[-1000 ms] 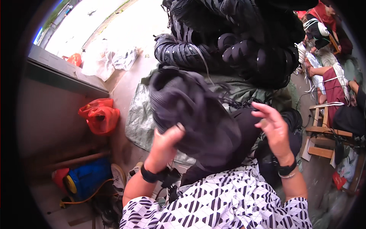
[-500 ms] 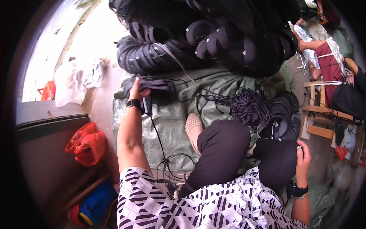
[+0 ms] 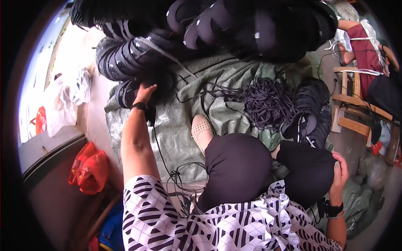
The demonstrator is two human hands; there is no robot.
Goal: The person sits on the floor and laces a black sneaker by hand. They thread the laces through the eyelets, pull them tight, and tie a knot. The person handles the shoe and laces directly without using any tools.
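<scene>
Two hands are well apart from each other. The left hand [image 3: 144, 93] is stretched far forward and touches a dark piece [image 3: 161, 83], which lies in shadow near the upper left edge of a green sheet [image 3: 176, 136]. I cannot tell if the fingers are closed on this piece, because its outline mixes with the dark things around it. Just above it is a row of black ridged pieces [image 3: 121, 60], set closely one against another, and a grey strip [image 3: 165, 55] hangs across from them. A larger black pile [image 3: 234, 31] fills the upper middle.

The right hand [image 3: 340, 170] rests on the right knee [image 3: 312, 167], with its fingers loosely laid over the side of it. Forward of this knee stand more stacked dark pieces [image 3: 312, 98], and beside them, to the left, is a tangled heap of dark cords [image 3: 268, 102]. A thin black cable [image 3: 162, 152] runs down from near the left wrist to some loops by the left leg. At the left, a red plastic bag [image 3: 91, 169] is on the floor; at the right is a wooden stool [image 3: 361, 127].
</scene>
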